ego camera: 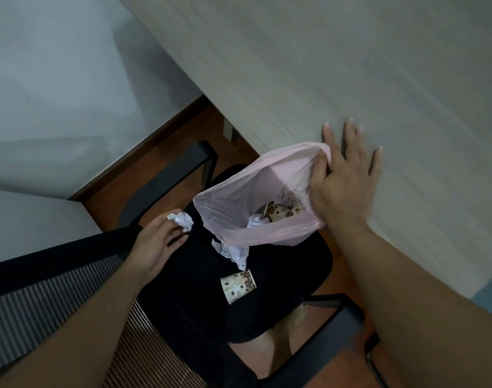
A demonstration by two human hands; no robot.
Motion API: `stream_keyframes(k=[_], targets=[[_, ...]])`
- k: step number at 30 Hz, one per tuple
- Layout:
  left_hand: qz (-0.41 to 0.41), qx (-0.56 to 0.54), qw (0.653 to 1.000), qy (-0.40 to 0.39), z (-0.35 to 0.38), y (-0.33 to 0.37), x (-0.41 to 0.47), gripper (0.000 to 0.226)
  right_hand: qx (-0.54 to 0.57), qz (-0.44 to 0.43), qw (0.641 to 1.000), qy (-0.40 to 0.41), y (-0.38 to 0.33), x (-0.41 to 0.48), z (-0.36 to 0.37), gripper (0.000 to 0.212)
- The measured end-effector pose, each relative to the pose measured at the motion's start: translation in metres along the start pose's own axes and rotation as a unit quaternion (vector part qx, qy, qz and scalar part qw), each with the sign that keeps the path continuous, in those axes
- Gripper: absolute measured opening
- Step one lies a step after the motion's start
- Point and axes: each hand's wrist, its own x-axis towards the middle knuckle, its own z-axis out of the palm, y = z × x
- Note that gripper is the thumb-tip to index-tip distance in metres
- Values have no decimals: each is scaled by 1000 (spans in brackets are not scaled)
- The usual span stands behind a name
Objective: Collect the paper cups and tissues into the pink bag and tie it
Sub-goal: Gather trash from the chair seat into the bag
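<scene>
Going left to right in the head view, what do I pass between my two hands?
First the left hand → crumpled tissue it pinches → paper cup lying on the chair seat → crushed cup inside the pink bag → right hand holding the bag's rim.

Pink bag [228, 208] mid-frame, white tissues [231, 252], brown-spotted cream cup [238, 285] on black seat [189, 292], grey-striped chair back [43, 301] lower left, pale wood-grain table [323, 65] upper right.
</scene>
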Motion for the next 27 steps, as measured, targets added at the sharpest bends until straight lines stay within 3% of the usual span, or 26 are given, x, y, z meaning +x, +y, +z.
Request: stream_keyframes(k=[3,8,14,16,18,20,23,27], targets=[[46,-40,996,-58,34,23,-14,37,-3,2,1000,5,0,-1,0,61],[120,142,977,-109,123,33,-14,31,3,1,1000,13,0,-1,0,61],[44,216,973,-62,165,18,16,47,12,4,1000,18,-2,0,-1,60],[146,326,934,-21,153,12,14,46,12,3,1000,18,-2,0,-2,60],[295,437,850,20,133,0,7,37,11,5,1000,15,-2,0,-3,60],[376,460,805,5,112,-19,-5,21,11,6,1000,8,-2,0,-3,60],[375,493,784,-43,84,-54,-23,14,14,8,1000,6,-2,0,-3,60],[284,574,767,-26,57,-101,-29,33,11,7,1000,3,-1,0,-3,60]])
